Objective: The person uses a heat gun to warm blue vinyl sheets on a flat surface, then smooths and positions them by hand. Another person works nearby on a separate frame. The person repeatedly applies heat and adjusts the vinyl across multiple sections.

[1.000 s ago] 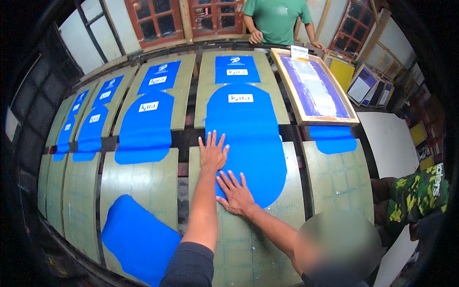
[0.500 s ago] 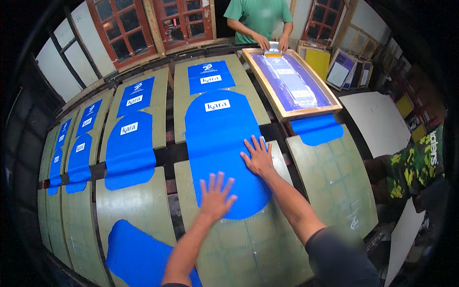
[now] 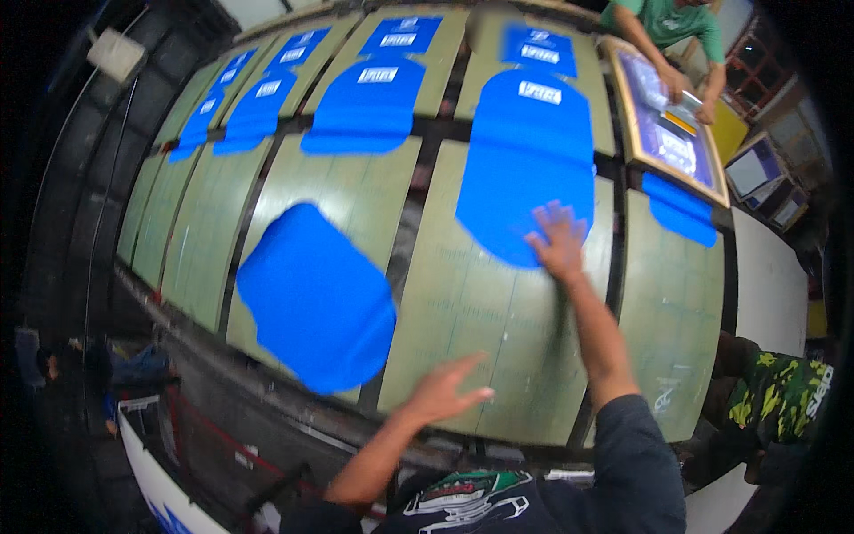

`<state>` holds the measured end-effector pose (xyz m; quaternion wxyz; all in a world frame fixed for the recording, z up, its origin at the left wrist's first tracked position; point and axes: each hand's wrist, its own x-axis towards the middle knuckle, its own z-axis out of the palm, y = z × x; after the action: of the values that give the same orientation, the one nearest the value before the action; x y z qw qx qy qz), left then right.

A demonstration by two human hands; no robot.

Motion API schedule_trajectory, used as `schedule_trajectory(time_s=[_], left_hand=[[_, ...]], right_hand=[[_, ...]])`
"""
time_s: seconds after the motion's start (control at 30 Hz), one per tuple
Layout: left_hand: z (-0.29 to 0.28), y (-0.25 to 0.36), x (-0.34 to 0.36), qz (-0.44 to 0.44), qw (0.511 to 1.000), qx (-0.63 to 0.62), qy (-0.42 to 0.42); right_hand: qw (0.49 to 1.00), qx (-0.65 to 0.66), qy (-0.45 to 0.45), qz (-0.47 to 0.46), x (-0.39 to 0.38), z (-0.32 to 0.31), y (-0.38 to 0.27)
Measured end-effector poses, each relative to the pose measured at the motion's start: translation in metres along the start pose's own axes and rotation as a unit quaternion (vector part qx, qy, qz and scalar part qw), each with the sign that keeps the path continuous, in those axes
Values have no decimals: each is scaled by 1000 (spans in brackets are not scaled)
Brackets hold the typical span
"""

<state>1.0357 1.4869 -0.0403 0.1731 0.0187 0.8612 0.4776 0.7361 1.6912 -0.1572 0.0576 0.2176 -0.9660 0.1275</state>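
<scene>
My right hand [image 3: 560, 240] is spread over the near right edge of a large blue fabric piece [image 3: 525, 178] that carries a white printed patch. It seems to touch the cloth, and nothing shows in its fingers. My left hand [image 3: 449, 392], slightly blurred, hovers above the near end of the same greenish board [image 3: 463, 311], fingers apart and holding nothing. Left of it, another blue fabric piece [image 3: 316, 303] with rounded, uneven edges lies unprinted across a neighbouring board [image 3: 276, 191].
Across the table at the right, a person in green [image 3: 667, 22] works a squeegee [image 3: 680, 120] in a wooden-framed screen [image 3: 721, 182]. Blue cloth [image 3: 680, 214] pokes out below it. Printed blue pieces [image 3: 369, 102] lie on boards leftward. A person's camouflage clothing [image 3: 783, 396] shows at right.
My view has swung left and downward. My left hand has lifted off toward me, away from the fabric; my right has slid to its near edge. The co-worker's squeegee has moved nearer along the screen.
</scene>
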Motion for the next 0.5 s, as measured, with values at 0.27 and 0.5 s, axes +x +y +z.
schedule_trajectory(time_s=[0.27, 0.5], left_hand=[[-51, -55, -174, -194, 834, -226, 465], [-149, -196, -177, -238, 747, -90, 615]], right_hand=[[989, -57, -66, 120, -71, -13, -8], [952, 297, -64, 30, -169, -9, -153]])
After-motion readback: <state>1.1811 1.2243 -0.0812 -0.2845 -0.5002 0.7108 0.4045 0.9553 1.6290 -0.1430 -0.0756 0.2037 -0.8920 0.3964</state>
